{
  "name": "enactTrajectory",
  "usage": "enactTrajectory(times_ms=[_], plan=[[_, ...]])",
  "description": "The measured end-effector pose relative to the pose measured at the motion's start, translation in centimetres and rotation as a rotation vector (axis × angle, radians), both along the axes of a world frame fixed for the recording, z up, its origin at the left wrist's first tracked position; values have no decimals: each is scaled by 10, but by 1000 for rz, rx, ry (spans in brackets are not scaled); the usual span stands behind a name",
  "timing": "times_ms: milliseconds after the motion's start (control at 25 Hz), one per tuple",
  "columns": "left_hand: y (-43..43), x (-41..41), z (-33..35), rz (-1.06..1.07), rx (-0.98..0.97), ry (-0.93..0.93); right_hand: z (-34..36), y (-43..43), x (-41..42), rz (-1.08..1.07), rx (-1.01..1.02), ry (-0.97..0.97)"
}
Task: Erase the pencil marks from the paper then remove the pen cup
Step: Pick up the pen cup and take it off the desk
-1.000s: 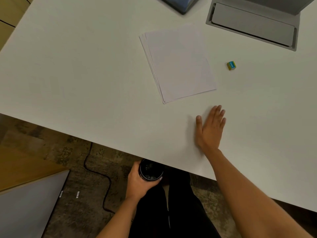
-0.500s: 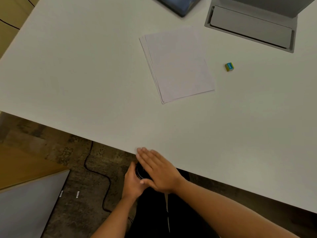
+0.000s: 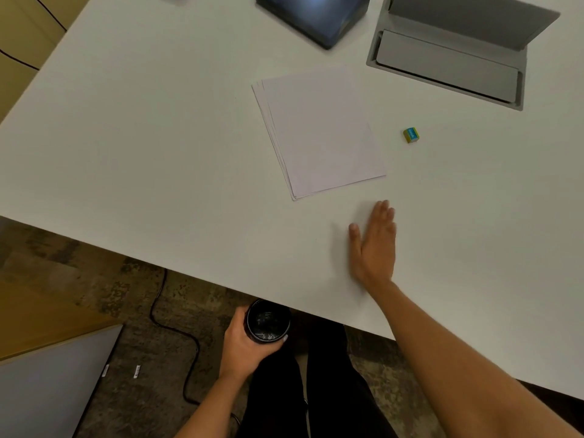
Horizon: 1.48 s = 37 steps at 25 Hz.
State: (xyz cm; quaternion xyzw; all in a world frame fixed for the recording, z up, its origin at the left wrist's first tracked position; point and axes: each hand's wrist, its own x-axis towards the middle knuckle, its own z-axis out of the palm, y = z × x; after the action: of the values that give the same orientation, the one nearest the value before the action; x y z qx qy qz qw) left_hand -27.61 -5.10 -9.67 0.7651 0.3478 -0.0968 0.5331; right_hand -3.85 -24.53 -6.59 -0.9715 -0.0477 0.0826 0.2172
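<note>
A small stack of white paper (image 3: 319, 131) lies on the white table (image 3: 142, 153); no pencil marks show on its top sheet. To its right sits a small green and blue eraser (image 3: 411, 135). My right hand (image 3: 374, 245) lies flat on the table just below the paper's near right corner, fingers straight. Below the table's near edge, my left hand (image 3: 245, 346) grips a black pen cup (image 3: 268, 320) from the side, its dark open mouth facing up.
A dark tablet (image 3: 316, 17) and a grey open keyboard case (image 3: 448, 58) stand at the table's far side. Under the table are a black cable (image 3: 177, 330) on the mottled floor, a wooden and grey cabinet (image 3: 41, 358) at left, and my dark trousers.
My right hand left the cup at the table's edge and swept back up onto the table below the paper. My left hand kept holding the cup in the same place.
</note>
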Motion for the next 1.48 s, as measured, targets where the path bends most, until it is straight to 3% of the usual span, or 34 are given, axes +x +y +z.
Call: enactTrajectory(times_ms=[80, 160, 320, 480, 560, 680, 760, 960, 1040, 1120, 1240, 1320, 1400, 1480], plan=[[0, -1, -2, -1, 1, 2, -6, 4, 10, 5, -130, 64], [0, -1, -3, 1, 4, 3, -6, 24, 1, 260, -181, 54], [-1, 1, -4, 14, 6, 24, 1, 53, -65, 798, -130, 67], [0, 5, -5, -4, -28, 48, 13, 48, -98, 1048, -9, 103], [1, 7, -3, -16, -23, 50, 10, 37, -75, 852, 2, 46], [1, 9, -2, -26, -30, 55, 7, 23, -34, 439, -147, 65], [1, 10, -3, -24, -35, 64, 3, 31, -39, 494, -194, 50], [3, 13, -3, -18, -43, 50, 9, 61, -112, 948, -66, 89], [6, 14, -1, -15, -31, 35, 15, 63, -120, 1016, -38, 76], [8, 14, -1, -2, -40, 36, 16, 55, -104, 863, 47, 77], [10, 13, 0, -17, -24, 27, 7, 28, -50, 384, -30, -28], [10, 11, -2, -20, -24, 23, 2, 10, -15, 98, -75, 15], [12, 9, -4, -18, -22, 42, 1, 15, -7, 44, -144, 59], [14, 8, -4, -16, -22, 56, 2, 39, -22, 244, -164, 51]])
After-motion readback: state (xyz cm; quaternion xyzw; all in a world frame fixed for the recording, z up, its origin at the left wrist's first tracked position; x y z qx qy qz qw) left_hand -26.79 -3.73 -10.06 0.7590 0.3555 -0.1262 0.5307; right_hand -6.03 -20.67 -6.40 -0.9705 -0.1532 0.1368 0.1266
